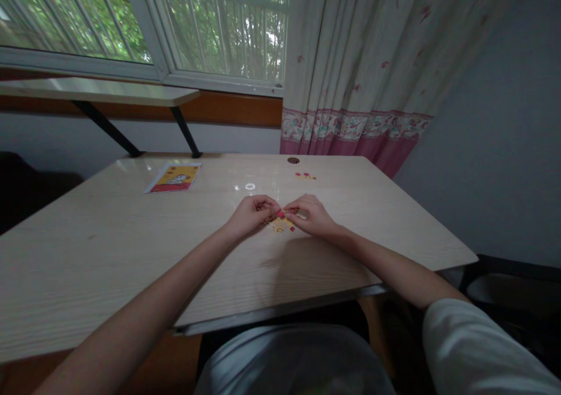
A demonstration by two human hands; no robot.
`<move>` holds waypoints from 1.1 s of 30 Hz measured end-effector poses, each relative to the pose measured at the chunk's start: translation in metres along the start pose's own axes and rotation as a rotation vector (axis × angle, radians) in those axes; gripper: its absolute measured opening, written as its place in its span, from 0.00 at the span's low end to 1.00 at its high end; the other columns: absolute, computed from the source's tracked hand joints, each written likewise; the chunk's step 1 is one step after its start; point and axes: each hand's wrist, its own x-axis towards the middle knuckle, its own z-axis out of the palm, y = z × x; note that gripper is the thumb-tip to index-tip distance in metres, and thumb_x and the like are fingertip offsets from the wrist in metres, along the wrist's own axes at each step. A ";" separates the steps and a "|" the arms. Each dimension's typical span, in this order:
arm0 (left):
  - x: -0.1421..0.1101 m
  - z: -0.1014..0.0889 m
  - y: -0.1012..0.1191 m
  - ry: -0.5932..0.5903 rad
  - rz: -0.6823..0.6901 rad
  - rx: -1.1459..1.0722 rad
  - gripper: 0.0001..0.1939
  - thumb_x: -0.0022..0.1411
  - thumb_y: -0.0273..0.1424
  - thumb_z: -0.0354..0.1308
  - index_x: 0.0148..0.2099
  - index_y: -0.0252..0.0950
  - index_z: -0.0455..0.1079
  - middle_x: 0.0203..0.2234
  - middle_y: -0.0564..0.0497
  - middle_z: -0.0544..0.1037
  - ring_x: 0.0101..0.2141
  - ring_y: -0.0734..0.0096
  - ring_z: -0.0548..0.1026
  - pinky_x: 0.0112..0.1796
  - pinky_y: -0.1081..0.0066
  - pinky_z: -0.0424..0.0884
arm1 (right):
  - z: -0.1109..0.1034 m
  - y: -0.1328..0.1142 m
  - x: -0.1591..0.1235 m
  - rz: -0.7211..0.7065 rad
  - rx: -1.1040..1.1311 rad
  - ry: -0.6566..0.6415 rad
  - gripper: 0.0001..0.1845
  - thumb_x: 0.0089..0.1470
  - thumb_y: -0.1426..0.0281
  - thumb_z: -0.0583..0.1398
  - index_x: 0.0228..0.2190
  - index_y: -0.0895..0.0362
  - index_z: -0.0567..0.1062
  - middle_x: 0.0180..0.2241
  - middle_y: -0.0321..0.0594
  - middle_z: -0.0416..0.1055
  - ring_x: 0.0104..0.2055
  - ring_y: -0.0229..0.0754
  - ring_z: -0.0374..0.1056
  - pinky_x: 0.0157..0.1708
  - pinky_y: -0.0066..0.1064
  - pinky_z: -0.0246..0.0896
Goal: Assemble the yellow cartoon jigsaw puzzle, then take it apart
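Observation:
Over the middle of the desk, my left hand (258, 211) and my right hand (309, 212) meet fingertip to fingertip, both closed in a pinch. Between them is a small red puzzle piece (280, 213), partly hidden by the fingers. Just below the fingertips, a cluster of yellow puzzle pieces (279, 227) with touches of red lies on the desktop. Farther back lie several loose red and yellow puzzle pieces (305, 176). The pieces' exact outlines are too small to make out.
A yellow and red picture sheet (177, 177) showing a white animal lies at the back left of the pale wooden desk (210, 290). Behind it, dark legs hold up a raised shelf (131, 91). A round cable hole (293, 160) sits near the back edge, below the curtain (350, 91).

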 end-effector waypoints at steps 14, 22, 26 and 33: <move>0.001 0.001 -0.005 -0.028 -0.061 -0.024 0.12 0.52 0.34 0.61 0.35 0.30 0.74 0.24 0.47 0.77 0.24 0.73 0.72 0.28 0.71 0.66 | -0.001 -0.002 0.001 -0.031 -0.056 -0.019 0.14 0.53 0.59 0.59 0.37 0.55 0.76 0.30 0.37 0.75 0.35 0.38 0.68 0.41 0.31 0.52; 0.001 0.000 -0.008 -0.044 -0.020 -0.049 0.21 0.48 0.30 0.62 0.47 0.31 0.69 0.24 0.51 0.74 0.23 0.77 0.69 0.27 0.72 0.65 | 0.000 0.002 0.000 -0.035 -0.061 -0.014 0.14 0.53 0.59 0.60 0.38 0.54 0.76 0.31 0.38 0.75 0.35 0.39 0.68 0.41 0.32 0.51; 0.000 0.002 -0.004 -0.059 -0.018 -0.106 0.24 0.48 0.30 0.62 0.49 0.32 0.65 0.24 0.53 0.72 0.24 0.77 0.70 0.29 0.72 0.66 | -0.001 0.001 0.000 -0.036 -0.048 -0.048 0.15 0.54 0.59 0.59 0.40 0.53 0.76 0.32 0.38 0.76 0.36 0.38 0.69 0.42 0.32 0.51; 0.000 0.002 -0.004 -0.056 -0.008 -0.136 0.22 0.49 0.30 0.62 0.48 0.33 0.65 0.25 0.53 0.72 0.24 0.77 0.69 0.29 0.72 0.66 | -0.003 0.001 0.001 -0.069 -0.078 -0.031 0.14 0.55 0.59 0.58 0.39 0.53 0.76 0.31 0.38 0.75 0.36 0.39 0.68 0.42 0.33 0.51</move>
